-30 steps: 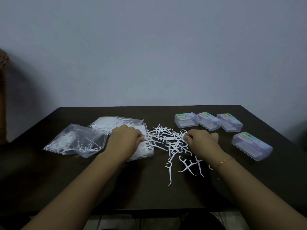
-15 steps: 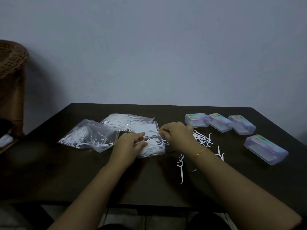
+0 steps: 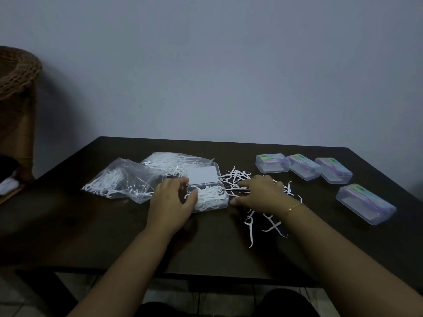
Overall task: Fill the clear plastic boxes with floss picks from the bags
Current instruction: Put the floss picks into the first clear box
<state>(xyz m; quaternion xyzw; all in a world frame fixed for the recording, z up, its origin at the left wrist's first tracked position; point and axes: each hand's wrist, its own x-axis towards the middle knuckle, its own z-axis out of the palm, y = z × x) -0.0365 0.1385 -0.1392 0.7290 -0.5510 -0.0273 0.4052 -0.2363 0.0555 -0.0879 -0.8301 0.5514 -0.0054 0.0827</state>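
Observation:
An open clear box lies at the table's middle, partly filled with white floss picks, its lid flipped back. My left hand holds the box's left end, thumb at the front corner and fingers curled by the hinge. My right hand lies palm down with fingers spread on the loose floss picks just right of the box. More loose picks lie below that wrist. Two clear bags of picks sit left of the box.
Three closed clear boxes stand in a row at the back right, another closed box nearer on the right. A wicker stand is off the dark table's left side.
My right hand has moved from above the open box back to the right onto the loose pile. My left hand has stayed at the box's left end.

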